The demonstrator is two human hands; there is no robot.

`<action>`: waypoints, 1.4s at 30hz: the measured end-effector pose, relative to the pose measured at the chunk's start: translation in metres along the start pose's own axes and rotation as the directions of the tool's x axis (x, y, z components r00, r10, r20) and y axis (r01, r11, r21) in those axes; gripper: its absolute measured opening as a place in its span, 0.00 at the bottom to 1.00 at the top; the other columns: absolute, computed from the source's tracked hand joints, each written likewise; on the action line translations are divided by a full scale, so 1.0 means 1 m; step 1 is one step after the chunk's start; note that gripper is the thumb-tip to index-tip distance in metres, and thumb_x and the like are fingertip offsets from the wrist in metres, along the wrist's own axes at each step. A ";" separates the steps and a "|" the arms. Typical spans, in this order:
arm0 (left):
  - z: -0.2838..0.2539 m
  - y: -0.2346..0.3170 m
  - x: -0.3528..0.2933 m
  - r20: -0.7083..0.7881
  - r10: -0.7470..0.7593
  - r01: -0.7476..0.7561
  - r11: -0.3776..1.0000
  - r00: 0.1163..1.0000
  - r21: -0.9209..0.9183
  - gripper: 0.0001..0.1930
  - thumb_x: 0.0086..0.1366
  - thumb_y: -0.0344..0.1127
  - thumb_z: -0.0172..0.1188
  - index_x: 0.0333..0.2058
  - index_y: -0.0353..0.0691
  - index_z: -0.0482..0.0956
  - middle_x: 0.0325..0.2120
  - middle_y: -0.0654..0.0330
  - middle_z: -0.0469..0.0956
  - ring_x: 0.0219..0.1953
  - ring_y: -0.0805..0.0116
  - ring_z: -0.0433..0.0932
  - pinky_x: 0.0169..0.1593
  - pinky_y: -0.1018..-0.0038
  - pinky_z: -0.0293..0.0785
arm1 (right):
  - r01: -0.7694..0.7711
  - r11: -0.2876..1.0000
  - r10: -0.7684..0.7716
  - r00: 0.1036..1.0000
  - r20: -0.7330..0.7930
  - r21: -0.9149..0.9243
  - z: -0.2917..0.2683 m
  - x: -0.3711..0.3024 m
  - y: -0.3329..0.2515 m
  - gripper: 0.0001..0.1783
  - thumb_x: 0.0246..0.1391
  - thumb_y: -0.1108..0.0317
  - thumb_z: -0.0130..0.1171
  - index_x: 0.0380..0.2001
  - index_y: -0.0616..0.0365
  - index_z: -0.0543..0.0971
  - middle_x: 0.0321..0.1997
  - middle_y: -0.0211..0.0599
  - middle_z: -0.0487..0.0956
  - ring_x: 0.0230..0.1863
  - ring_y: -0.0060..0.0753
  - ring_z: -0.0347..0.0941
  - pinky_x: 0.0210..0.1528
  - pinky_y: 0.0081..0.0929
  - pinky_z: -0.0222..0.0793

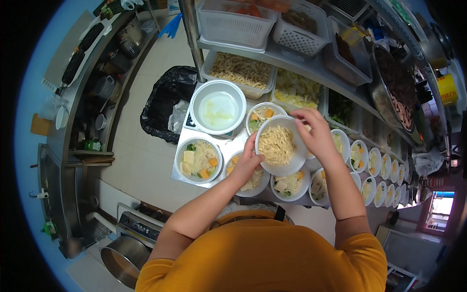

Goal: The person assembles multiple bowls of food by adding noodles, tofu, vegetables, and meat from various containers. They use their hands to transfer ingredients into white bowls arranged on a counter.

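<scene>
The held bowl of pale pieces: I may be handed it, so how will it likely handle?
The bowl looks thin-walled, so may flex slightly. Its loose pieces would probably slide if tipped. Partly filled, it seems light.

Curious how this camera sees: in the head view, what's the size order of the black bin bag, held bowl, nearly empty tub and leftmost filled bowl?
1. Black bin bag
2. Held bowl and nearly empty tub: too alike to rank, the held bowl seeming nearer the camera
3. Leftmost filled bowl

Bright centrally, the window (441, 207) glares while bent edges seem soft
</scene>
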State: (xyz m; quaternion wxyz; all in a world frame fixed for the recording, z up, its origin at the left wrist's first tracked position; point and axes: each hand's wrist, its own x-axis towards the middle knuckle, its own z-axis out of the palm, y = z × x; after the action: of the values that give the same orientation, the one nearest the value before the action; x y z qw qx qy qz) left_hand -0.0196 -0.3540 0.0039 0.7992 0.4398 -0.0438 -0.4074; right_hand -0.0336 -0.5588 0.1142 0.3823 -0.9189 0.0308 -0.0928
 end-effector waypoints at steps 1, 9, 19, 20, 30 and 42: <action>-0.001 0.000 -0.002 0.008 -0.042 0.042 0.998 0.999 -0.042 0.40 0.54 0.27 0.46 0.66 0.54 0.44 0.57 0.63 0.61 0.46 0.76 0.68 0.42 0.79 0.68 | 0.124 0.985 -0.129 0.991 -0.031 -0.116 0.005 0.004 -0.007 0.13 0.52 0.70 0.59 0.42 0.56 0.78 0.43 0.43 0.74 0.47 0.43 0.71 0.51 0.33 0.67; 0.002 0.003 -0.013 0.005 -0.071 0.071 0.990 0.997 -0.119 0.38 0.56 0.30 0.45 0.66 0.55 0.44 0.59 0.61 0.59 0.56 0.68 0.66 0.50 0.72 0.72 | 0.319 0.937 -0.308 0.947 0.096 -0.141 0.038 0.018 0.011 0.10 0.45 0.72 0.63 0.35 0.55 0.80 0.38 0.39 0.77 0.40 0.41 0.74 0.45 0.35 0.70; -0.023 0.005 -0.056 -0.122 0.016 -0.063 0.919 0.992 -0.390 0.36 0.55 0.29 0.41 0.65 0.46 0.46 0.63 0.53 0.53 0.65 0.57 0.55 0.64 0.57 0.56 | 0.013 1.000 -0.015 0.996 0.083 0.026 0.026 0.071 0.029 0.10 0.54 0.66 0.55 0.36 0.56 0.82 0.38 0.40 0.79 0.41 0.38 0.75 0.45 0.30 0.69; -0.026 0.003 -0.059 -0.120 0.021 -0.069 0.908 0.993 -0.412 0.36 0.55 0.29 0.41 0.65 0.46 0.46 0.63 0.53 0.53 0.65 0.57 0.54 0.64 0.58 0.56 | 0.028 1.000 -0.029 0.998 0.057 0.009 0.036 0.094 0.038 0.11 0.54 0.66 0.55 0.39 0.56 0.80 0.39 0.41 0.78 0.42 0.40 0.75 0.46 0.31 0.69; -0.047 0.008 -0.077 -0.202 -0.044 -0.042 0.914 0.978 -0.403 0.37 0.54 0.24 0.40 0.66 0.45 0.46 0.63 0.55 0.54 0.65 0.62 0.53 0.64 0.64 0.53 | -0.036 0.855 0.354 0.769 0.532 -0.517 0.150 0.238 0.104 0.44 0.44 0.62 0.63 0.66 0.43 0.56 0.63 0.50 0.65 0.62 0.48 0.63 0.62 0.35 0.59; -0.058 0.035 -0.074 -0.192 -0.090 0.006 0.918 0.977 -0.397 0.37 0.54 0.26 0.39 0.66 0.46 0.46 0.62 0.54 0.55 0.65 0.60 0.54 0.64 0.62 0.56 | -0.423 0.905 0.393 0.870 0.299 0.040 0.117 0.216 0.090 0.23 0.47 0.65 0.57 0.48 0.58 0.75 0.36 0.38 0.79 0.33 0.30 0.73 0.36 0.25 0.68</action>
State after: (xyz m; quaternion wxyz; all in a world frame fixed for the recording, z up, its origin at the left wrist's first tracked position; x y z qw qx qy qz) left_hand -0.0227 -0.2547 0.0159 0.8613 0.3107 0.1330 -0.3795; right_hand 0.2024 -0.5686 0.0018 0.4410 -0.8740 0.1641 0.1212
